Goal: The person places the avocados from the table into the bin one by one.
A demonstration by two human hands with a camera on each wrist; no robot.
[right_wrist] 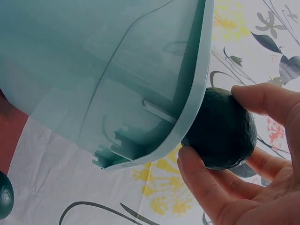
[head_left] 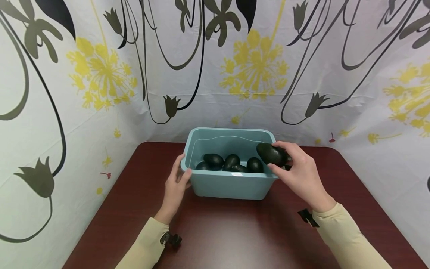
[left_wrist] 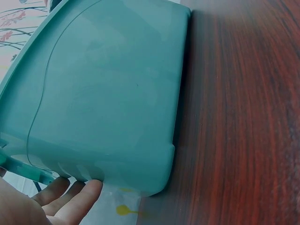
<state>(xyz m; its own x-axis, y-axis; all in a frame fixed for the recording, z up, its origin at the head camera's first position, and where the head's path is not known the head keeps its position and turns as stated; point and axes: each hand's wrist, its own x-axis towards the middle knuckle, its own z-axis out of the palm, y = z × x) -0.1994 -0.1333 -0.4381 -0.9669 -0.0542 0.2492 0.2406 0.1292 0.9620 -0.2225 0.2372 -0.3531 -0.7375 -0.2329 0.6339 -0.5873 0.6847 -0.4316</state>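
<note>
A light blue plastic tub (head_left: 231, 185) stands on the dark red table (head_left: 235, 231) and holds several dark avocados (head_left: 230, 162). My right hand (head_left: 299, 170) grips another dark avocado (head_left: 271, 154) just above the tub's right rim; the right wrist view shows that avocado (right_wrist: 224, 130) between thumb and fingers, beside the tub's rim (right_wrist: 187, 112). My left hand (head_left: 178, 181) rests against the tub's left front corner, thumb on the rim, fingers straight. In the left wrist view the fingers (left_wrist: 70, 199) lie under the tub's wall (left_wrist: 108, 93).
A white curtain with yellow flowers and black stems (head_left: 255, 67) encloses the table at the back and both sides. Bare table surface lies in front of the tub and on either side. One more dark rounded thing (right_wrist: 4, 194) shows at the right wrist view's lower left.
</note>
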